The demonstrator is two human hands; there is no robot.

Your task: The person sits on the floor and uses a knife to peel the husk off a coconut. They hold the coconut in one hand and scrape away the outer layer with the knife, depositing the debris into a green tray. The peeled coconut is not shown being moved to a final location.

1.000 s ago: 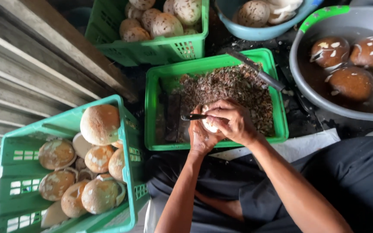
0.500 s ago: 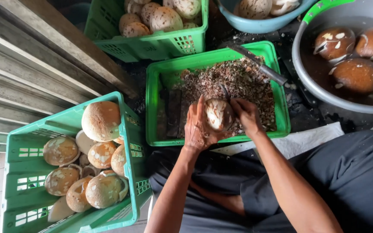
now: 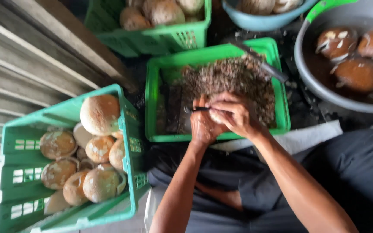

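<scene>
My left hand (image 3: 203,127) cups a small, partly peeled coconut (image 3: 216,117), of which only a pale patch shows between my fingers. My right hand (image 3: 239,114) lies over it from the right, shut on a thin dark peeling tool (image 3: 195,109) whose tip points left across my left hand. Both hands hover over the near side of a shallow green crate (image 3: 152,108) heaped with brown shavings (image 3: 234,77).
A green crate (image 3: 20,133) at the left holds several pale-brown coconuts (image 3: 100,114). Another green crate (image 3: 165,39) of coconuts stands behind. A grey basin (image 3: 308,74) at the right holds dark brown coconuts (image 3: 357,74) in water. A long knife (image 3: 265,67) rests on the shavings crate.
Half a second ago my left hand held the coconut turned up and uncovered. Now my right hand has come back over it with the tool laid across.
</scene>
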